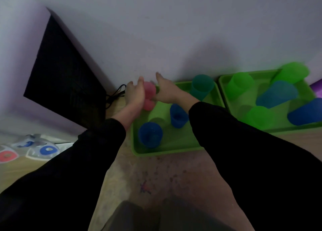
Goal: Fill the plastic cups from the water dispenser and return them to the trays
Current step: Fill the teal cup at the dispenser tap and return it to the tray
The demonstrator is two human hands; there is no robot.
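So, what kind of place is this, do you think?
Probably a nursery or playroom, though I cannot be sure. A green tray and a second tray hold bright plastic cups on a wooden surface, which bears a crayon-like scribble; colourful round items lie at the left.

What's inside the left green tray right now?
Two blue cups, a teal cup and pink cups between the left hand and right hand. The right sleeve hides part of the tray.

Left tray [174, 150] and right tray [224, 84] lie side by side against the wall [174, 30], cups [150, 135] inside both.
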